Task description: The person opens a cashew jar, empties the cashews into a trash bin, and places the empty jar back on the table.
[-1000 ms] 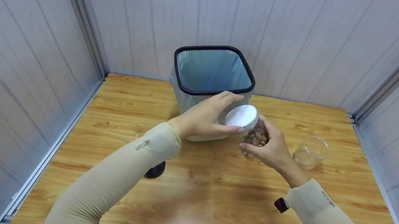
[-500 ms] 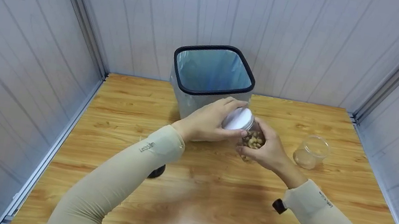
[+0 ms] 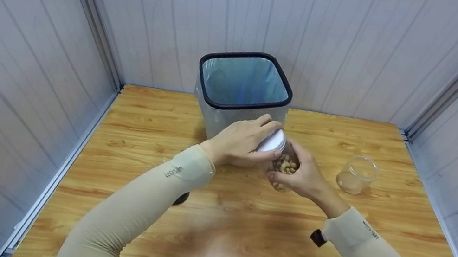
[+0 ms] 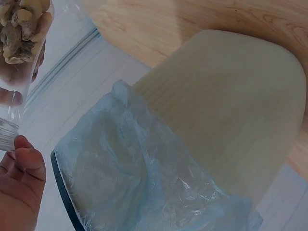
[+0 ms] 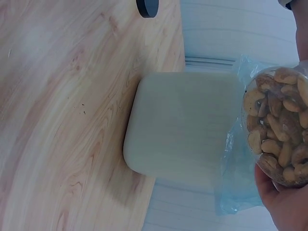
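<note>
In the head view a transparent jar (image 3: 288, 163) of cashews, topped by a white lid (image 3: 273, 141), is held tilted to the left above the table. My right hand (image 3: 307, 176) grips the jar's body. The left hand (image 3: 239, 139) has its thumb and fingers around the lid's edge. Seen from the left wrist, that hand (image 4: 21, 185) lies against the ribbed lid rim (image 4: 7, 134), with cashews (image 4: 24, 29) showing through the jar wall. The jar's round bottom, full of cashews (image 5: 279, 127), faces the right wrist camera; the right hand (image 5: 288, 207) is partly cut off there.
Behind the hands stands a pale bin with a black rim (image 3: 239, 108) and bluish liner bag (image 3: 242, 79). A transparent open cup (image 3: 357, 175) is on the table at right. A black round object (image 3: 181, 198) lies partly behind the left sleeve. Panel walls enclose the table (image 3: 237, 243).
The jar has moved slightly down and left and tips further toward the left. My left fingers have drawn in around the lid, and the cashews inside have shifted.
</note>
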A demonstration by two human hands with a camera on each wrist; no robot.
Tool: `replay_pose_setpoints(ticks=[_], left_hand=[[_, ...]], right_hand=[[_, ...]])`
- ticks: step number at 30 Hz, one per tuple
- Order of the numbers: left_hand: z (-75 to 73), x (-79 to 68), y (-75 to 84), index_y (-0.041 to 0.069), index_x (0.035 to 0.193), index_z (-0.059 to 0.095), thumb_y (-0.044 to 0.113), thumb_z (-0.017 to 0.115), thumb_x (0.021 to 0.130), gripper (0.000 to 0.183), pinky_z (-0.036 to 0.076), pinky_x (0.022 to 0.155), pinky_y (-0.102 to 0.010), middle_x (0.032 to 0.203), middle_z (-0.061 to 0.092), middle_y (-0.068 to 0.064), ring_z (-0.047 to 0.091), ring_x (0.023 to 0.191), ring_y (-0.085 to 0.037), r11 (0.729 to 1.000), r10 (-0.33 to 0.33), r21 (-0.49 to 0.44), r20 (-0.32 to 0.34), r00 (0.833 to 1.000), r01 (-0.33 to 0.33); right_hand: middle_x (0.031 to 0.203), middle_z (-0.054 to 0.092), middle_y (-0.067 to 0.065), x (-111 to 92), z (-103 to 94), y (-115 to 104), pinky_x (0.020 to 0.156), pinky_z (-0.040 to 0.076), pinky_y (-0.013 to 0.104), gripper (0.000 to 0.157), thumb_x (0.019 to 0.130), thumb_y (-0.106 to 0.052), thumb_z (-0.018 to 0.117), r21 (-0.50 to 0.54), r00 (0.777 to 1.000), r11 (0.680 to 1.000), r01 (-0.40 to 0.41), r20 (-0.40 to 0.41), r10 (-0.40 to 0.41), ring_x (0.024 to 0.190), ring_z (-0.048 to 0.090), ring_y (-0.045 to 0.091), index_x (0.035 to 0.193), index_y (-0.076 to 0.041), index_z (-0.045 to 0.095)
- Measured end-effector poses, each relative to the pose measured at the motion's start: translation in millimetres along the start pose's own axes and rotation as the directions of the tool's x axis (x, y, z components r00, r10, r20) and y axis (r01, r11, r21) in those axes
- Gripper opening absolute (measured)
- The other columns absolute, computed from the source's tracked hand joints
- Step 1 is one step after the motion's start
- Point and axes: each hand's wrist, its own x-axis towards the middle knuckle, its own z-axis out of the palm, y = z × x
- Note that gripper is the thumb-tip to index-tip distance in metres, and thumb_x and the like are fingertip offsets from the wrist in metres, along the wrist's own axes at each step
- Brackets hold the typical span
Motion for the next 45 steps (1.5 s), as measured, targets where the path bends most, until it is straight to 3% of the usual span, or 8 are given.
replay_pose_setpoints(ticks=[7, 19, 34, 45], left_hand=[[-0.6, 1.1, 1.2, 0.005, 0.147, 0.056, 0.059, 0.048, 0.101, 0.071, 0.060, 0.078, -0.047, 0.130, 0.063, -0.014, 0.068, 0.090, -0.030, 1.000, 0.016, 0.025, 0.000, 1.000, -0.016], [-4.6, 1.1, 10.3, 0.007, 0.142, 0.058, 0.061, 0.046, 0.100, 0.070, 0.059, 0.074, -0.045, 0.122, 0.066, -0.011, 0.066, 0.087, -0.026, 1.000, -0.024, 0.011, -0.024, 0.999, 0.024], [-6.6, 0.9, 19.3, 0.007, 0.149, 0.055, 0.061, 0.045, 0.102, 0.073, 0.061, 0.077, -0.046, 0.124, 0.065, -0.013, 0.066, 0.091, -0.027, 0.997, -0.065, 0.029, -0.014, 0.998, 0.065], [-4.1, 2.8, 26.3, 0.012, 0.139, 0.059, 0.062, 0.042, 0.103, 0.064, 0.059, 0.075, -0.042, 0.117, 0.064, -0.008, 0.064, 0.088, -0.023, 0.986, -0.165, 0.008, -0.018, 0.986, 0.165]], right_hand=[[0.139, 0.069, 0.013, -1.5, 3.1, 1.4, 0.101, 0.056, 0.025, 0.082, 0.084, -0.013, 0.090, 0.014, 1.000, 1.000, 0.013, 0.004, -0.013, 0.121, 0.066, 0.024, 0.157, -0.007, 0.053], [0.134, 0.073, 0.013, -4.5, 5.4, -1.2, 0.099, 0.057, 0.021, 0.077, 0.082, -0.009, 0.088, 0.058, 0.998, 0.997, 0.041, -0.040, -0.039, 0.117, 0.069, 0.017, 0.153, -0.003, 0.057], [0.137, 0.072, 0.015, -7.9, 4.3, -7.2, 0.098, 0.059, 0.024, 0.083, 0.083, -0.010, 0.089, 0.021, 0.996, 0.998, 0.062, -0.059, -0.061, 0.117, 0.070, 0.024, 0.157, -0.003, 0.054], [0.133, 0.072, 0.012, -8.3, 4.0, -3.6, 0.096, 0.056, 0.022, 0.078, 0.083, -0.008, 0.089, -0.011, 0.991, 0.997, 0.081, -0.103, -0.082, 0.114, 0.068, 0.018, 0.154, -0.004, 0.058]])
